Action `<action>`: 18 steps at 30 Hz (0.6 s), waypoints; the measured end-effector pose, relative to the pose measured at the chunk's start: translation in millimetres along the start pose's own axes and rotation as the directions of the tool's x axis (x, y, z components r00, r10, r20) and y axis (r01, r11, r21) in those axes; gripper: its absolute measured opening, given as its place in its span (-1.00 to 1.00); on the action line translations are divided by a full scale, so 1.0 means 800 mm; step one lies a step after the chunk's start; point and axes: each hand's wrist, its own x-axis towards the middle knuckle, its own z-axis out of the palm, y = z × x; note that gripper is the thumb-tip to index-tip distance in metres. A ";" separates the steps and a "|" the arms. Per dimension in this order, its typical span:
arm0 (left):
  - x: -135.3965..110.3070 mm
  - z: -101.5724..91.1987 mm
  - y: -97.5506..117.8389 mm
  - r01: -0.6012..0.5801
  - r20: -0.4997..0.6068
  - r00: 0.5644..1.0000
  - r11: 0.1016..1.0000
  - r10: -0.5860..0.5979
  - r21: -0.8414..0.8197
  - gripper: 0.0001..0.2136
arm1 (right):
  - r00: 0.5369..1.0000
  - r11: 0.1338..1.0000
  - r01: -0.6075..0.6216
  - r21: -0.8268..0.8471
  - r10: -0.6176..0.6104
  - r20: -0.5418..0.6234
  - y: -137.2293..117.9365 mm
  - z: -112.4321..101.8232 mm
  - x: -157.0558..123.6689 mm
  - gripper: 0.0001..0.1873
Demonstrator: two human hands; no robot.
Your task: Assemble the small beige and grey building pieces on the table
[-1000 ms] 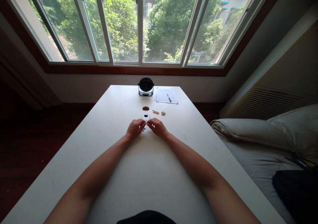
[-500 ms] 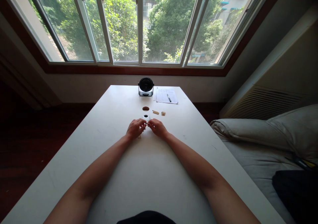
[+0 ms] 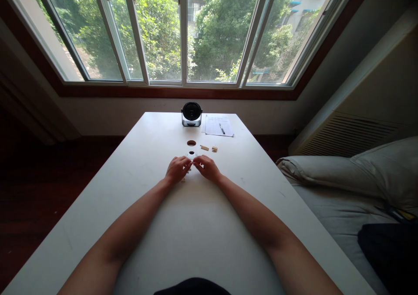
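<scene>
Both hands rest near the middle of the white table [image 3: 137, 186], fingertips meeting. My left hand [image 3: 176, 169] is curled in a pinch, and my right hand [image 3: 207, 167] is pinched too; between them is something tiny that I cannot make out. Just beyond the fingertips sits a small white dish [image 3: 191, 155] with a dark centre. A small tan piece [image 3: 183, 180] lies on the table beside my left wrist.
Farther back lie a brown disc [image 3: 191, 143] and two small tan pieces [image 3: 209, 148]. A black round device [image 3: 191, 113] and a sheet of paper with a pen [image 3: 218, 126] sit at the far edge under the window. A bed with pillows [image 3: 352, 173] is to the right.
The fingertips shift slightly against each other; otherwise both hands stay in place.
</scene>
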 end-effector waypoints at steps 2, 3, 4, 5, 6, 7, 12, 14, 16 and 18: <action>0.000 0.000 0.000 0.011 -0.004 1.000 1.000 -0.011 -0.002 -0.77 | 1.000 1.000 -0.001 0.016 0.001 -0.004 0.002 0.002 0.000 -0.91; 0.000 -0.001 0.000 0.017 -0.005 1.000 1.000 -0.017 -0.006 -0.77 | 1.000 1.000 0.000 0.022 0.000 -0.003 0.003 0.002 0.000 -0.92; 0.001 -0.001 0.001 0.022 -0.005 1.000 1.000 -0.022 -0.010 -0.77 | 1.000 1.000 0.002 0.024 -0.002 -0.001 0.003 0.003 -0.001 -0.91; 0.001 -0.001 0.001 0.026 -0.003 1.000 1.000 -0.026 -0.015 -0.77 | 1.000 1.000 0.004 0.024 -0.004 0.000 0.004 0.004 -0.001 -0.92; 0.001 -0.001 0.001 0.029 -0.001 1.000 0.999 -0.029 -0.021 -0.77 | 1.000 1.000 0.006 0.020 -0.006 0.000 0.005 0.005 0.000 -0.92; 0.001 -0.001 0.001 0.032 -0.001 0.999 0.999 -0.032 -0.027 -0.77 | 1.000 1.000 0.008 0.014 -0.008 -0.004 0.006 0.005 0.000 -0.93; 0.001 0.000 0.002 0.048 -0.018 0.999 0.997 -0.049 -0.060 -0.85 | 0.999 0.999 0.037 -0.017 -0.037 -0.014 0.007 0.004 0.001 -0.90; 0.000 0.000 0.002 0.051 -0.034 0.998 0.996 -0.053 -0.070 -0.88 | 0.999 0.999 0.048 -0.016 -0.048 -0.005 0.007 0.004 0.001 -0.89; 0.000 0.001 0.003 0.045 -0.050 0.998 0.996 -0.049 -0.077 -0.89 | 0.999 0.999 0.045 -0.012 -0.045 0.005 0.006 0.003 0.001 -0.88; 0.000 0.001 0.004 0.035 -0.060 0.997 0.996 -0.040 -0.081 -0.90 | 0.999 0.999 0.032 -0.013 -0.031 0.015 0.005 0.002 0.002 -0.87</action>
